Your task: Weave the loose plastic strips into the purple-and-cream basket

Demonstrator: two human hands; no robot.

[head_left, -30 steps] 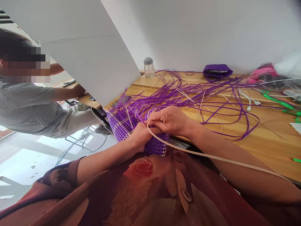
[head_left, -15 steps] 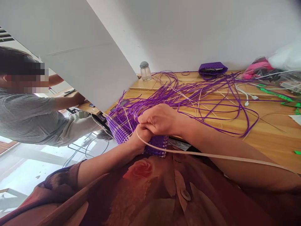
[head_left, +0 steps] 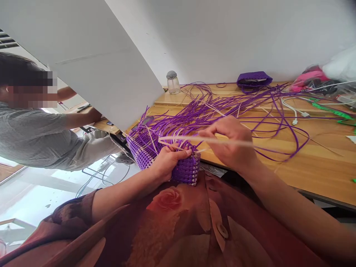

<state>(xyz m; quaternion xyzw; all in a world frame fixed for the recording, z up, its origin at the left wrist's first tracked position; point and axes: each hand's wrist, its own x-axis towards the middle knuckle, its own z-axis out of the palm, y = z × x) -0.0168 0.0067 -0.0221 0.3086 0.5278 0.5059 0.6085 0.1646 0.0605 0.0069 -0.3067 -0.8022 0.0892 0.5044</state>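
A purple and cream woven basket point(head_left: 185, 171) rests against my lap at the table's front edge, many loose purple strands point(head_left: 191, 111) spreading from its top. My left hand point(head_left: 167, 161) grips the basket's rim, thumb on top and fingers partly hidden behind the weave. To the right of the rim, my right hand point(head_left: 232, 142) is closed in a pinch on a cream strip point(head_left: 178, 139). That strip makes a narrow loop above my left hand and is blurred where it crosses my right hand. Its short stretch between the hands is also smeared.
Along the back of the wooden table point(head_left: 311, 163) stand a lidded glass jar point(head_left: 173, 85) and a purple woven pouch point(head_left: 253, 80). White cables point(head_left: 292, 111), a green tape point(head_left: 328, 107) and plastic bags lie right. Left, behind a partition point(head_left: 91, 63), sits another person point(head_left: 33, 129).
My right hand has moved right, away from my left hand, drawing the cream strip along. The strip's loop now lies higher, above the rim. My left hand stays at the basket.
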